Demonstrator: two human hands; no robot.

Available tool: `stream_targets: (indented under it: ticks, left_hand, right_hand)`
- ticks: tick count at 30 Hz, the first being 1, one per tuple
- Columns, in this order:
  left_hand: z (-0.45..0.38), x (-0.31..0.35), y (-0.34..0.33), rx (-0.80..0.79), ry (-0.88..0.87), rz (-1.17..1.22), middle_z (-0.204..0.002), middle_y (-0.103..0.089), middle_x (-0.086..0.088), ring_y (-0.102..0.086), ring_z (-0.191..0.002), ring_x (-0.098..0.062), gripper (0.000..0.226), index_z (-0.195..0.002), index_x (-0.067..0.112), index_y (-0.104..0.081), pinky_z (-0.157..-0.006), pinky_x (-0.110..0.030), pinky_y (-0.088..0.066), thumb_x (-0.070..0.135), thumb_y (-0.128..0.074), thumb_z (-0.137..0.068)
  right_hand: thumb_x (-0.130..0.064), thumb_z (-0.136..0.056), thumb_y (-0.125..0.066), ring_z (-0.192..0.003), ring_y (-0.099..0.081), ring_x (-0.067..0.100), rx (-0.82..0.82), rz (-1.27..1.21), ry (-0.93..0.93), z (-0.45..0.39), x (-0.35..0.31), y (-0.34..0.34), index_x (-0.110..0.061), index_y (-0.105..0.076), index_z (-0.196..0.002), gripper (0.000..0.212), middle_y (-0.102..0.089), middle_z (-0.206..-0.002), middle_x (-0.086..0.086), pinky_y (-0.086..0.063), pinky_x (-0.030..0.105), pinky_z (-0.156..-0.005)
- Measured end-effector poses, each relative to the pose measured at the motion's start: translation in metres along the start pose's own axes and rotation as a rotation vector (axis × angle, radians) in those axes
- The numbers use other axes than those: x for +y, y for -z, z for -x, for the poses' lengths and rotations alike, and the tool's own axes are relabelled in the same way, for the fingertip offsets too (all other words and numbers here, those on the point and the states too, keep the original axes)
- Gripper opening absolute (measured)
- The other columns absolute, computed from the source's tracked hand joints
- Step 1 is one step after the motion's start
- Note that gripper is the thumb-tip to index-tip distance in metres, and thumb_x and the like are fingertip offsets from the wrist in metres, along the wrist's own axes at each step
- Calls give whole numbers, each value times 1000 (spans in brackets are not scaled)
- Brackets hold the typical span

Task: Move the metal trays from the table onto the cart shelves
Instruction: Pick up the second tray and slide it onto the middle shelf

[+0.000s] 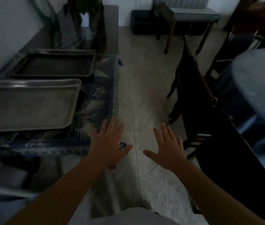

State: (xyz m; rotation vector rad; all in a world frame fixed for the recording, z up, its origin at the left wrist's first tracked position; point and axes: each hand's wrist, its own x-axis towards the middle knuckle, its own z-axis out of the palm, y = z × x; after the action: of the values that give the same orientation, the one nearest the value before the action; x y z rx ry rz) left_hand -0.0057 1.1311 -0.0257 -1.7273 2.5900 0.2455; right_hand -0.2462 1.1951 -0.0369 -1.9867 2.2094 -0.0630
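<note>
forearms: two bare forearms reach forward from the bottom edge, over pale floor tiles (146, 88)
left hand (110, 143): palm down, fingers spread, empty, over the near corner of the table
right hand (169, 145): palm down, fingers spread, empty, above the floor, apart from the left hand
near tray: large rectangular grey metal tray (26, 105) lies flat on the table, left of the left hand, not touched
far tray: second rectangular metal tray (55, 64), darker, just behind the first
table: low table with blue patterned cloth (99, 98)
right side: dark wooden chair (191, 82), blurred
cart: cannot tell
</note>
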Motion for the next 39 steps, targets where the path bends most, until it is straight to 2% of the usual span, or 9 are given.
stream_targets:
  ticks: [8, 14, 18, 22, 26, 33, 39]
  left_hand:
    - [-93, 59, -5, -24, 6, -25, -167, 17, -3, 14, -153, -30, 103, -154, 37, 12, -117, -64, -3, 92, 10, -67]
    - [-171, 65, -8, -52, 28, -15, -166, 21, -3, 13, -153, -30, 101, -155, 37, 13, -117, -63, -1, 92, 0, -71]
    - [-248, 52, -9, -27, 66, 4, -166, 20, 0, 14, -153, -28, 99, -157, 39, 8, -117, -62, 0, 91, -6, -74]
    - [-338, 38, -1, -45, 50, -2, -168, 15, -3, 11, -153, -31, 99, -158, 37, 1, -116, -64, -7, 91, -10, -75]
    - [-413, 27, 24, -50, 37, -9, -167, 17, -4, 11, -153, -31, 97, -159, 36, 3, -117, -63, -10, 90, -10, -78]
    - [-525, 15, 47, -91, 60, 2, -167, 16, -5, 12, -153, -32, 106, -159, 35, 4, -118, -64, -10, 90, 0, -69]
    - [-652, 20, 37, -71, 88, -21, -168, 10, -5, 8, -153, -31, 108, -158, 34, -2, -118, -65, -11, 93, 3, -68]
  right_hand:
    - [-95, -63, -13, -145, 18, 24, -61, -3, -31, -68, 80, 20, -31, 7, -150, 110, 23, -158, 1, -2, 57, -116]
    - [-97, -60, -12, -144, 19, 21, -80, 11, -9, -145, 112, 16, -33, 8, -149, 111, 23, -158, -2, 3, 55, -114]
    - [-99, -59, -10, -145, 18, 21, -69, 34, 6, -227, 126, 12, -33, 8, -148, 113, 22, -158, -2, 0, 57, -114]
    - [-100, -56, -7, -145, 15, 22, -62, 49, -19, -320, 140, 20, -33, 4, -149, 115, 18, -159, -1, -1, 58, -114]
    - [-100, -57, -8, -145, 15, 21, -58, 27, -46, -391, 152, 34, -34, 5, -148, 113, 18, -159, -2, -2, 58, -114]
    - [-97, -59, -16, -146, 10, 19, -81, 19, -67, -514, 179, 39, -35, 0, -147, 108, 16, -160, -5, -6, 56, -113]
    - [-100, -52, -7, -145, 15, 16, -142, -24, -47, -645, 218, 28, -38, 13, -145, 114, 31, -150, -12, -2, 56, -112]
